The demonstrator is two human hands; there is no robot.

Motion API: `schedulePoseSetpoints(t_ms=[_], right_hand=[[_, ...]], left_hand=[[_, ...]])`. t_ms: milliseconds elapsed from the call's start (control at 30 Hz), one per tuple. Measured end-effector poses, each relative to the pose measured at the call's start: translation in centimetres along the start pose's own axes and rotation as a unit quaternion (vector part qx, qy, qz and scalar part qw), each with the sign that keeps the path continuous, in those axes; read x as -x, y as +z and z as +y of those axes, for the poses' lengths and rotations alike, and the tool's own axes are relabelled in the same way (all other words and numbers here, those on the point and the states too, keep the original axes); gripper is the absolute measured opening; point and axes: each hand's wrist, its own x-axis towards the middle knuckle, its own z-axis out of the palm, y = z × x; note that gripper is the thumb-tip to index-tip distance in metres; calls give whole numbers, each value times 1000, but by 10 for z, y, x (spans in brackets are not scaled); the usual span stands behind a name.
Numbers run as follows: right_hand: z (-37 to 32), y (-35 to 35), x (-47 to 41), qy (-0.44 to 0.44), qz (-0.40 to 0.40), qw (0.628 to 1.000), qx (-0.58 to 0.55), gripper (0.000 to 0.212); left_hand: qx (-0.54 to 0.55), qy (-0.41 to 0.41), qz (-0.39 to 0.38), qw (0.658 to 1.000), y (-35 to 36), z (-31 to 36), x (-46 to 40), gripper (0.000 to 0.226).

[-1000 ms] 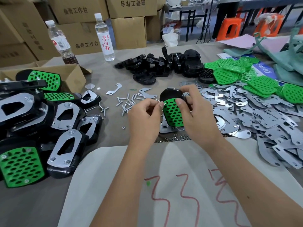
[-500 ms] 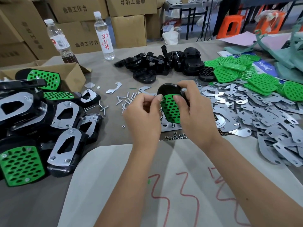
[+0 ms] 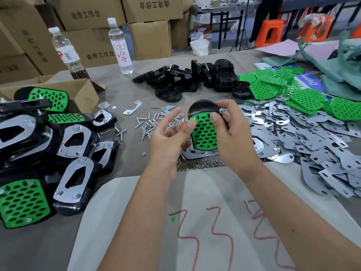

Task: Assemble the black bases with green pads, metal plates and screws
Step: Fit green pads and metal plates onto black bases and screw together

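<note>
Right hand (image 3: 233,133) gripped a black base (image 3: 203,108) with green pad (image 3: 205,133) above the table (image 3: 125,169); thumb pressed on the pad. Left hand (image 3: 168,139) beside it, fingers loosely spread, thumb touching the pad's edge. Beyond: loose screws (image 3: 150,122), metal plates (image 3: 312,137) right, spare bases (image 3: 187,79) far.
</note>
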Motion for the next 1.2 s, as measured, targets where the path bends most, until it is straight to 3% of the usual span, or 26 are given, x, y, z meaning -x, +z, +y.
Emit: schedulePoseSetpoints(t_ms=[67, 200, 333, 433, 500, 700, 800, 867, 900, 967, 1033, 1200], right_hand=[[-1, 1, 1, -2, -13, 1000, -8, 12], [-2, 3, 1, 7, -22, 1000, -20, 12], [-2, 1, 1, 38, -29, 998, -50, 11], [-4, 4, 2, 26, -35, 999, -28, 14], [-4, 6, 3, 25, -38, 999, -28, 13], [-4, 2, 0, 66, -71, 990, -103, 9], [-3, 2, -2, 58, -33, 992, -111, 11], [1, 1, -4, 66, 42, 990, -120, 9], [4, 0, -5, 74, 84, 987, -119, 10], [11, -5, -8, 85, 159, 980, -87, 11], [19, -10, -11, 102, 205, 971, -63, 9], [23, -10, -14, 123, 221, 966, -57, 11]], left_hand=[[14, -21, -38, 999, 1, 2, 1, 66], [59, -19, -48, 997, 3, 4, 3, 44], [46, -40, -39, 997, 6, 7, 6, 59], [39, -49, 14, 998, 10, 5, 7, 26], [39, -35, 44, 998, 12, 4, 7, 14], [59, 8, 85, 995, 13, 2, 1, 14], [-44, 92, 85, 991, 13, -5, -3, 11], [-212, 163, 92, 959, 12, -11, -4, 6], [-306, 180, 97, 930, 11, -14, -4, 14], [-505, 180, 91, 839, 12, -20, -1, 33], [-628, 163, 57, 759, 16, -22, 2, 41], [-652, 148, -11, 744, 15, -19, 0, 17]])
